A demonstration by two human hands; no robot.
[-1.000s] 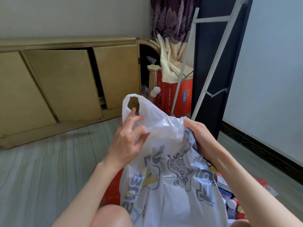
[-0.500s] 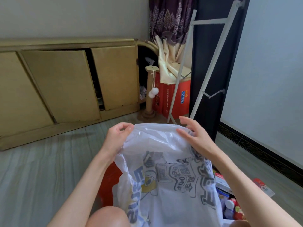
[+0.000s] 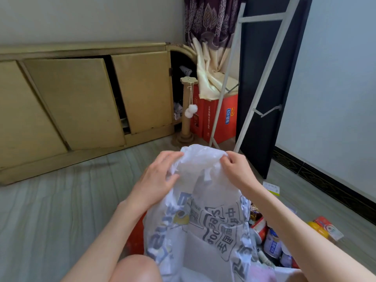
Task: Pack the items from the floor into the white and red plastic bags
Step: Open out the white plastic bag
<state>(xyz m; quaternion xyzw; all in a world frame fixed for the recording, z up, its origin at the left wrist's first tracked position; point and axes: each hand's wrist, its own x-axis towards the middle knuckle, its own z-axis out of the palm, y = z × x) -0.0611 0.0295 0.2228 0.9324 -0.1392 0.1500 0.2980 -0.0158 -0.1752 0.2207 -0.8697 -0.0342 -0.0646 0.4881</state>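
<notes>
Fingers (image 3: 173, 157) of both hands pinch white bag (image 3: 203, 231) top edge, bag hanging below.

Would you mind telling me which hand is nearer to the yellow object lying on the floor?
Right. The right hand grips the white plastic bag's top on the same side as the yellow object; the left hand holds the bag's far side.

White bag (image 3: 205, 237) with grey and blue print; red bag (image 3: 136, 237) behind it; tan cabinet (image 3: 81, 98); purple leaf-patterned curtain (image 3: 209, 19); red boxes (image 3: 223, 121); grey floor (image 3: 50, 210).
</notes>
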